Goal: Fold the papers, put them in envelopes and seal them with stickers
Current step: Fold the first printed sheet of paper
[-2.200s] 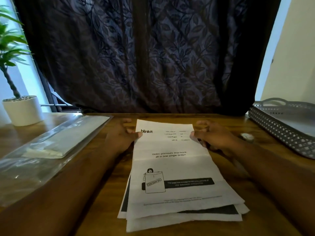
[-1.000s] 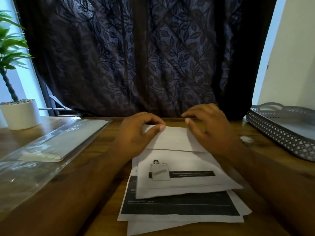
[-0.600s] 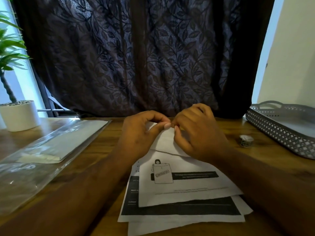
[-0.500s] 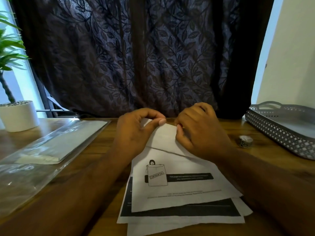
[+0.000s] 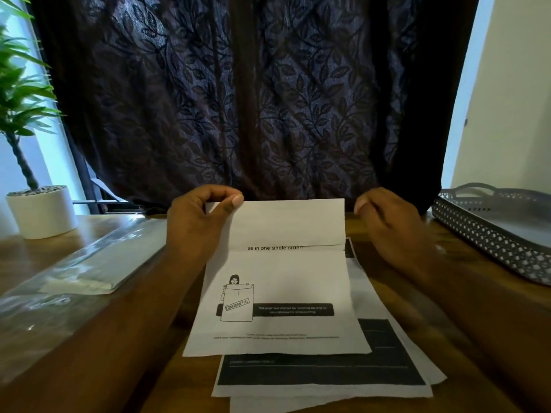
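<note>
The person's left hand [image 5: 198, 231] is pinching the top-left corner of a printed sheet [image 5: 280, 296] between thumb and forefinger, holding it lifted off the pile. The sheet's upper part is lying folded down over its front, the blank back facing us, with the fold's edge crossing just above a line of print. The right hand [image 5: 387, 225] is hovering just beside the sheet's top-right corner, fingers loosely curled and grasping nothing. Under the sheet, between the two forearms, the remaining papers [image 5: 325, 380] are lying stacked on the wooden table [image 5: 417, 296]. Out beyond the left hand, a clear plastic packet of envelopes [image 5: 98, 263] is lying flat. Beyond the right hand, a grey perforated tray [image 5: 489, 231] is sitting.
</note>
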